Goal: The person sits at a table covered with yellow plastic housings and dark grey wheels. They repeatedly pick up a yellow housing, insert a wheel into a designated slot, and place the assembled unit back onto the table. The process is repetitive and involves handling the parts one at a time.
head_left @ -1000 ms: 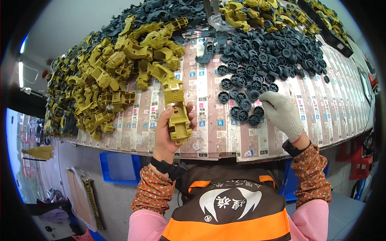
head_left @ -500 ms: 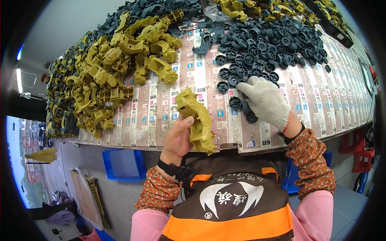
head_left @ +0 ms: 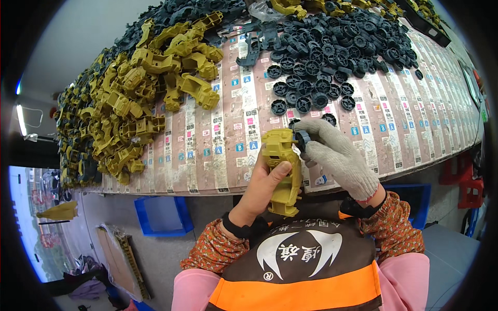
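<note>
My bare left hand (head_left: 264,184) is closed around a yellow plastic toy car body (head_left: 282,160), held upright over the table's near edge. In a pale knit glove, my right hand (head_left: 334,155) pinches a dark toy wheel (head_left: 301,140) against the upper right side of that body. Whether the wheel is seated on it I cannot tell. Just beyond the gloved hand lies a loose pile of dark wheels (head_left: 311,67), a few of them close to my fingers.
A large heap of yellow car bodies (head_left: 140,88) covers the table's left side. Dark chassis parts (head_left: 251,49) lie at the back. A black crate (head_left: 428,23) stands at the far right. Blue bins (head_left: 161,216) and red stools (head_left: 467,181) are below the table.
My right hand has come back from the wheel pile toward me with a wheel. The left hand has shifted right with the car body, and the two now meet.
</note>
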The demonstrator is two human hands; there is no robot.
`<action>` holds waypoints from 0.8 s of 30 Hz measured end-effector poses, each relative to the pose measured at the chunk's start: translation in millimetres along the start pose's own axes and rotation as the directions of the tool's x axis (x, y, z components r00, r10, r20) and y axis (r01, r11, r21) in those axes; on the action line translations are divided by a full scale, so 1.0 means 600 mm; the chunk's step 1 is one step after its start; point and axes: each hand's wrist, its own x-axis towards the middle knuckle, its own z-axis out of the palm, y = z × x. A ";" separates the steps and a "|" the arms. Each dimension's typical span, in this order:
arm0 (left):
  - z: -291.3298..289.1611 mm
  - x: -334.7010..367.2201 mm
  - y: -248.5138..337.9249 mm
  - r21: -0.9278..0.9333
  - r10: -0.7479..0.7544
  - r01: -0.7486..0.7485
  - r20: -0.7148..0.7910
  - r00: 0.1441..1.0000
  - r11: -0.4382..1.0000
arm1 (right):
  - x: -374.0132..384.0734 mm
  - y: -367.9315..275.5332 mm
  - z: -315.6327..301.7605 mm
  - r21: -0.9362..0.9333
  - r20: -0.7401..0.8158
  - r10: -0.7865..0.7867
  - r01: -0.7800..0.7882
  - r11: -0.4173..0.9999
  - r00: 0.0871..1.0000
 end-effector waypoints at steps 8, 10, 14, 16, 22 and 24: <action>0.020 -0.003 -0.015 0.286 0.162 -0.153 -0.006 0.987 0.946 | -0.024 0.014 0.005 0.011 -0.099 -0.011 0.012 1.000 0.995; 0.025 0.001 -0.018 0.453 0.257 -0.235 0.014 0.966 0.860 | -0.033 0.035 0.009 -0.159 -0.208 -0.073 0.040 0.987 0.975; 0.025 -0.001 -0.024 0.766 0.279 -0.216 0.050 0.959 0.606 | -0.051 0.055 0.021 -0.461 -0.287 -0.302 0.145 0.875 0.909; 0.027 -0.009 -0.026 0.813 0.276 -0.217 0.072 0.958 0.540 | -0.060 0.055 0.017 -0.576 -0.196 -0.358 0.188 0.796 0.913; 0.034 -0.030 -0.037 0.879 0.156 -0.197 0.142 0.977 0.435 | -0.093 0.032 0.011 -0.608 -0.133 -0.112 0.008 0.794 0.985; 0.034 -0.029 -0.039 0.887 0.156 -0.220 0.170 0.973 0.407 | -0.096 0.038 0.009 -0.564 -0.154 -0.078 -0.023 0.825 0.985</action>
